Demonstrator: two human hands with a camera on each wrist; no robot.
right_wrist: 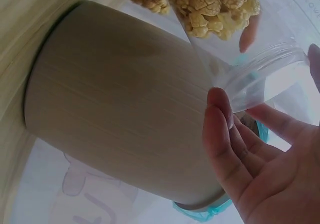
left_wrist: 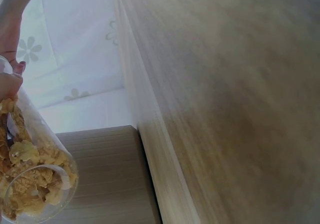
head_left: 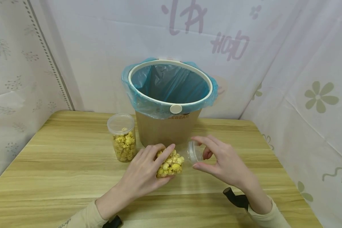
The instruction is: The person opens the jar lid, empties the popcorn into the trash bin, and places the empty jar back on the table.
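My left hand (head_left: 143,167) grips a clear plastic jar of yellow popcorn (head_left: 171,164), tipped onto its side with its mouth end to the right. Thumb and fingers of my right hand (head_left: 220,158) pinch the ridged mouth end of that jar. Whether a lid sits on this end, I cannot tell. The popcorn stays back from the mouth, as the right wrist view shows. In the left wrist view the round base of the jar (left_wrist: 40,151) faces the camera. A second popcorn jar (head_left: 124,144) stands upright with its lid on, left of my left hand.
Behind my hands stands a brown bin (head_left: 165,129) with a white rim ring and a blue bag (head_left: 148,109) folded over its edge. Everything is on a wooden table (head_left: 60,177). Printed cloth (head_left: 102,47) hangs at the back and both sides.
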